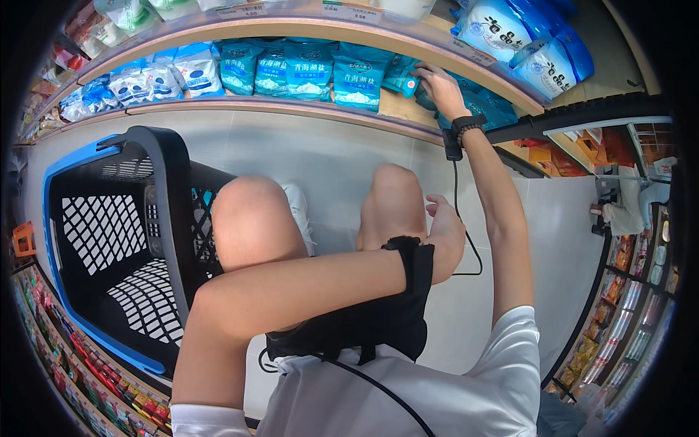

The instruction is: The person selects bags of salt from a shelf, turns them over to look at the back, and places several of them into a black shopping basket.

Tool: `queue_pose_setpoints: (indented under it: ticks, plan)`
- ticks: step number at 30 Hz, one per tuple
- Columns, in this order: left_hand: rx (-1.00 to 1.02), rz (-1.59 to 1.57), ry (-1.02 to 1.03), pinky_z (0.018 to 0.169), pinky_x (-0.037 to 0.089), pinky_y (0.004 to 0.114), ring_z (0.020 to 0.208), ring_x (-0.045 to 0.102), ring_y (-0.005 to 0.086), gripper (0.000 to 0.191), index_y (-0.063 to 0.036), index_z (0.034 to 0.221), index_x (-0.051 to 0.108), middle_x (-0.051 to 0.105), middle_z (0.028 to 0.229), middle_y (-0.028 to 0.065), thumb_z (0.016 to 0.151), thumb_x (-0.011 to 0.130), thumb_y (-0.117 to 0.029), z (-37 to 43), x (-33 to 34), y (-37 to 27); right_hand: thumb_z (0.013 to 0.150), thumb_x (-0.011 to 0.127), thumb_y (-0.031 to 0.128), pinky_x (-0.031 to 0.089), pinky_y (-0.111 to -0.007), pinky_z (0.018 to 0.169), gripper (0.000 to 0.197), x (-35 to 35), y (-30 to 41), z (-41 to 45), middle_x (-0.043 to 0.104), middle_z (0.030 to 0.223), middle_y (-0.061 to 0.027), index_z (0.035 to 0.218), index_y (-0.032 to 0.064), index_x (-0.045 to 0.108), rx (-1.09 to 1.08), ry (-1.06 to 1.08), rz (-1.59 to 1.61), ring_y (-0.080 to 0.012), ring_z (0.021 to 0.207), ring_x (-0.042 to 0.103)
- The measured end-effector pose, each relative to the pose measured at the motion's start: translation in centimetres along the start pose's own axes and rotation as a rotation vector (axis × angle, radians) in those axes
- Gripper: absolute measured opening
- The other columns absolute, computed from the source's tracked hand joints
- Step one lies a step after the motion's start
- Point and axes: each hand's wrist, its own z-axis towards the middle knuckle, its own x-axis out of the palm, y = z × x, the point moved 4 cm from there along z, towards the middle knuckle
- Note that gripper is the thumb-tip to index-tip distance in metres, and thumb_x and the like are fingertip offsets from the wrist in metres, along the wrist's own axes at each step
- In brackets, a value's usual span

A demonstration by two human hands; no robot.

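Observation:
My right hand [439, 90] reaches onto the lower shelf, its fingers at the right edge of a tilted teal bag of salt [401, 75]. Upright teal salt bags [357, 76] line the shelf left of it. More teal bags [486, 104] lie behind and right of my wrist, partly covered by it. My left forearm rests across my bent knees. Nothing shows in my left hand [445, 235], which hangs beside my right knee with its visible fingers apart.
A black shopping basket with a blue handle [49, 218] lies on its side at my left. Blue-and-white bags [196, 71] share the lower shelf. The upper shelf edge [306, 30] overhangs. A cable [456, 191] hangs from my right wrist. People [628, 202] are at the far right.

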Motion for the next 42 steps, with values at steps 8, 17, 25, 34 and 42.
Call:
queue_pose_setpoints:
  ticks: [8, 17, 25, 34, 42]
  plan:
    - [-0.113, -0.043, -0.111, 0.091, 0.041, 0.047, 0.102, 0.060, 0.0262, 0.029, -0.0089, 0.106, 0.068, 0.065, 0.108, 0.0083, 0.079, 0.062, -0.019, 2.1, 3.0, 0.7, 0.085, 0.058, 0.009, 0.048, -0.036, 0.079, 0.015, -2.8, 1.8, 1.0, 0.067, 0.098, -0.0081, 0.098, 0.0085, 0.066, -0.041, -0.202, 0.021, -0.0297, 0.091, 0.062]
    - [-0.161, -0.026, -0.437, 0.072, 0.044, 0.036, 0.084, 0.062, 0.0214, 0.015, -0.0086, 0.089, 0.066, 0.064, 0.084, 0.0045, 0.077, 0.059, -0.012, -2.1, -0.8, 5.7, 0.075, 0.064, -0.001, 0.049, -0.037, 0.071, 0.017, -6.3, 8.1, -3.4, 0.063, 0.088, -0.0064, 0.091, 0.0065, 0.065, -0.031, -0.430, 0.215, -0.0276, 0.083, 0.060]
    - [-0.341, -0.290, -1.299, 0.073, 0.048, 0.037, 0.084, 0.061, 0.0341, 0.025, 0.0013, 0.094, 0.060, 0.064, 0.086, 0.0147, 0.075, 0.067, -0.014, -6.7, -6.9, 12.0, 0.069, 0.071, 0.007, 0.030, -0.039, 0.087, 0.015, -16.2, 14.8, -9.1, 0.065, 0.083, 0.0042, 0.082, 0.0147, 0.071, 0.196, -0.678, 0.047, -0.0169, 0.084, 0.051]
    - [0.198, -0.794, -0.676, 0.062, 0.047, 0.035, 0.071, 0.063, 0.0301, 0.037, 0.0007, 0.098, 0.066, 0.066, 0.078, 0.0174, 0.079, 0.072, -0.030, -6.2, -5.8, 13.1, 0.077, 0.073, 0.019, 0.026, -0.042, 0.105, 0.043, -17.6, 17.1, -14.2, 0.055, 0.117, -0.0049, 0.116, 0.0122, 0.057, 0.363, -0.804, 0.402, -0.0196, 0.110, 0.046]
    - [-0.006, -0.666, -0.565, 0.061, 0.043, 0.031, 0.065, 0.057, 0.0169, 0.021, -0.0026, 0.081, 0.066, 0.063, 0.068, 0.0065, 0.079, 0.072, -0.023, -6.4, -6.0, 19.4, 0.092, 0.057, 0.031, 0.039, -0.043, 0.101, 0.062, -3.7, 21.8, -19.1, 0.041, 0.137, -0.0104, 0.141, 0.0061, 0.028, 0.800, -0.084, 2.100, -0.0254, 0.124, 0.044]
